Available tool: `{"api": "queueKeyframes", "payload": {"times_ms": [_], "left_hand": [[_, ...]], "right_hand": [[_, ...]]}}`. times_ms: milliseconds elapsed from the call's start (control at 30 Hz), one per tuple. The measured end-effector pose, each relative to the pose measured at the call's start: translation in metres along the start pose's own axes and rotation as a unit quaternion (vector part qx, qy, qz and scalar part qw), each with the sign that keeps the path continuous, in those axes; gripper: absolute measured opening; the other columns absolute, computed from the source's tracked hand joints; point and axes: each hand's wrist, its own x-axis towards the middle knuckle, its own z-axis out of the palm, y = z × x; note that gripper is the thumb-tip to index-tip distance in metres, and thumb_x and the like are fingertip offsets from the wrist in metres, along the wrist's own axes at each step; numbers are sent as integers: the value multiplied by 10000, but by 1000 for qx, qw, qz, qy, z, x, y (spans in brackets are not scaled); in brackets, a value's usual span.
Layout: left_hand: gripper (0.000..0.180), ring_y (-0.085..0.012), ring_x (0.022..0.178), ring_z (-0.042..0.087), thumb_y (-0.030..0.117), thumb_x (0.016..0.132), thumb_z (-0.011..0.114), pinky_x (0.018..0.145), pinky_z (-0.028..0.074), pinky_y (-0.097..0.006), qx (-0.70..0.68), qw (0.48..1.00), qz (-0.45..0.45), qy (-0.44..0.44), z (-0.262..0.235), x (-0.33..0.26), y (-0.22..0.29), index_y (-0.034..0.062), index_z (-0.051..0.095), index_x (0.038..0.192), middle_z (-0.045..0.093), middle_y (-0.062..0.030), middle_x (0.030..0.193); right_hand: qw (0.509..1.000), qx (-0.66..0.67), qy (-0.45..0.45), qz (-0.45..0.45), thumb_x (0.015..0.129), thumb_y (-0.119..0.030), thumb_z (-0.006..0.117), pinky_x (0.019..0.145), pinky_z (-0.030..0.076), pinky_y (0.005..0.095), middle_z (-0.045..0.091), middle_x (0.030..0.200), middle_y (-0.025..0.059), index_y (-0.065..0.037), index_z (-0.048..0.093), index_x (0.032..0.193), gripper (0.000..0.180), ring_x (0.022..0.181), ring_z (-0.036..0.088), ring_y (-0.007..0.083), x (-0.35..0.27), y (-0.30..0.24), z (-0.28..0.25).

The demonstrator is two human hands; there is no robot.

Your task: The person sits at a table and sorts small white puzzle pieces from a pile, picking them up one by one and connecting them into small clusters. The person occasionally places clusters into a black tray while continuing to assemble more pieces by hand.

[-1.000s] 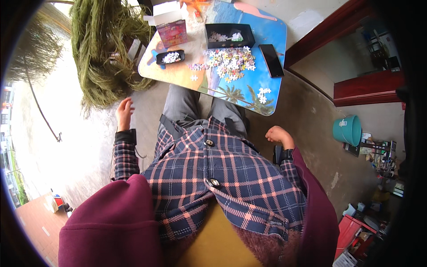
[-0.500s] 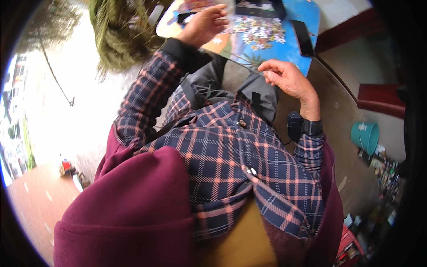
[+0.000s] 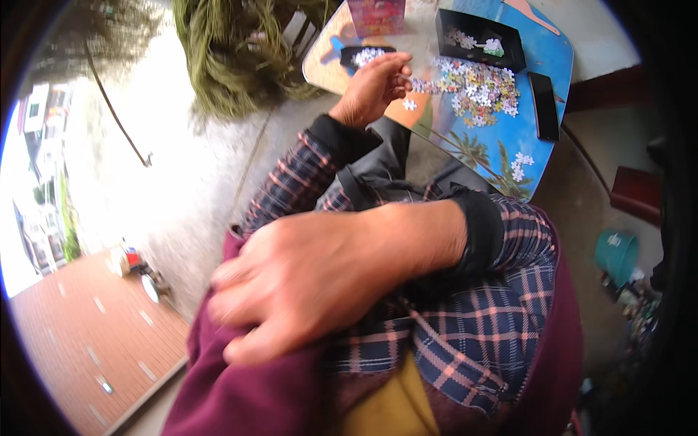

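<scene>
Over the near left part of the table, my left hand (image 3: 374,89) is closed with its fingers curled in. Whatever it holds, if anything, is hidden. Just beside it lies a pile of loose jigsaw pieces (image 3: 480,91), and one single piece (image 3: 409,105) rests below the hand. A small black tray (image 3: 349,57) of pieces is partly behind that hand. My right hand (image 3: 313,272), slightly blurred, reaches across my chest. Its bent fingers close on the maroon jacket (image 3: 247,392) at my left side, with the fingertips out of sight.
A black box (image 3: 465,33) with some pieces stands behind the pile. A phone (image 3: 544,107) lies at the table's (image 3: 436,139) right side, near a few pieces (image 3: 520,166). An upright colourful box (image 3: 376,16) is at the back. Green netting (image 3: 233,65) hangs left; a teal bucket (image 3: 616,256) stands right.
My right hand has moved from beside the table's near edge across my chest to the jacket. The view has shifted, showing more of the table. My left hand stays over the table, more curled.
</scene>
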Motion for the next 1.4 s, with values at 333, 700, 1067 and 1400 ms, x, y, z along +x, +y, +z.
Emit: {"api": "queueKeyframes", "payload": {"times_ms": [333,700,1067,1400], "left_hand": [[191,-105,720,579,202,994,522,630,432,-212,32,998,50,-25,1,-32,-18,66,590,1109,598,-4,818],[153,-131,683,501,194,962,566,572,395,-230,-177,963,-198,38,23,-29,-71,80,577,1064,528,21,777],[110,-124,662,522,176,952,572,575,409,-227,-133,969,-207,29,14,12,-43,80,583,1005,549,22,748],[120,-177,710,458,132,972,509,647,419,-297,-338,935,-73,-76,29,51,-22,26,561,945,508,-21,749]], "right_hand": [[908,350,-42,224,868,-244,705,1022,396,400,568,1291,161,5,580,1269,488,1177,531,308,-124,7,-56],[583,-350,292,673,804,-206,733,685,514,290,663,1002,106,-51,637,1175,414,722,624,159,-305,-28,-125],[534,-490,133,677,738,-304,794,767,519,424,578,983,164,-112,586,1234,571,876,626,361,-299,29,-115],[584,-459,196,640,761,-157,738,768,532,398,631,1042,173,-125,631,1171,425,896,652,315,-290,17,-120]]}}
